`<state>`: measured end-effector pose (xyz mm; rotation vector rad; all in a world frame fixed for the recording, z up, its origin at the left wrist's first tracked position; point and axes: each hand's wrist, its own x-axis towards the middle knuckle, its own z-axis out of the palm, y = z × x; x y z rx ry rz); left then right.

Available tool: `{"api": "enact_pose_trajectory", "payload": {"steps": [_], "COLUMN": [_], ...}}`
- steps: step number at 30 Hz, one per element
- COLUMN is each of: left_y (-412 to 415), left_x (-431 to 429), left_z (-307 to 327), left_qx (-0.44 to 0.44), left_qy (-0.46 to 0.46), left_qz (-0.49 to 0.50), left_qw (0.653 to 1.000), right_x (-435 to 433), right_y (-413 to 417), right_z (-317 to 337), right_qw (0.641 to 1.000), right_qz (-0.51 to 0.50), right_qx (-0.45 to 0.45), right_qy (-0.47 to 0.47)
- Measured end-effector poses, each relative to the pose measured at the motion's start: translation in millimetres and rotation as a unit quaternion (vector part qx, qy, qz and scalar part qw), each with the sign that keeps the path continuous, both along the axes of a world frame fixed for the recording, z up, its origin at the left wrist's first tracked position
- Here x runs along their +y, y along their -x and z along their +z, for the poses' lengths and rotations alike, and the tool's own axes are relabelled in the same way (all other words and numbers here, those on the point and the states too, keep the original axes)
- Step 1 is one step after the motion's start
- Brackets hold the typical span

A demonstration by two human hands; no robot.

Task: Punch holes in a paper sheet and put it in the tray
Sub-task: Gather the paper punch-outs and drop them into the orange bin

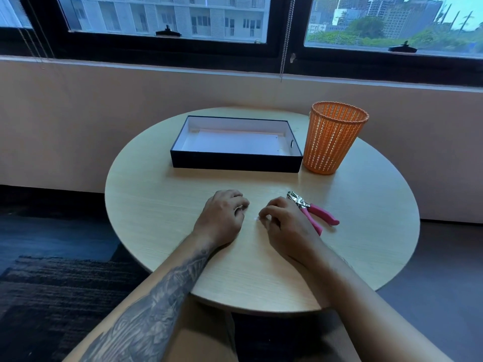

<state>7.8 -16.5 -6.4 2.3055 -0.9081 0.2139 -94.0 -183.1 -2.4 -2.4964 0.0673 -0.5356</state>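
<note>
sheet (232, 143) lies in tray (235, 163) at twelve o'clock; right hand (283, 223) pinches a paper dot, left hand (222, 218) curled, empty; likely cleanup next, binning scraps.

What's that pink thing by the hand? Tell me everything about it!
It is a hole punch shaped like pliers, with a shiny metal head and two pink handles that look rubbery. It lies flat on the round wooden table, head pointing away toward the tray, handles spread apart. The right hand covers part of one handle but does not grip it.
</note>
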Motion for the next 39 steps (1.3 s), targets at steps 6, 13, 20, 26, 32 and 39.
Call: {"api": "enact_pose_trajectory", "payload": {"steps": [6,13,20,26,32,39], "left_y": [-2,-3,-5,-7,-6,-7], "left_x": [0,-3,-5,-6,-5,-3], "left_z": [-1,-1,-2,-4,-2,-3], "left_qx": [0.004,-0.002,-0.005,-0.007,-0.005,0.016], "left_qy": [0.0,-0.001,-0.007,-0.007,-0.001,0.012], "left_qz": [0.003,0.005,0.013,0.016,0.014,0.01], "left_qw": [1.0,1.0,1.0,1.0,1.0,1.0], "right_x": [-7,-6,1,1,0,-16], "right_y": [-2,-23,-33,-39,-40,-29], "right_z": [13,34,39,41,33,35], "right_qw": [0.999,0.978,0.951,0.936,0.948,0.986], "right_qz": [0.003,0.051,0.053,0.078,0.083,0.073], "right_qx": [0.047,0.105,0.09,0.103,0.097,0.101], "right_qy": [-0.025,0.173,0.292,0.327,0.29,0.107]}}
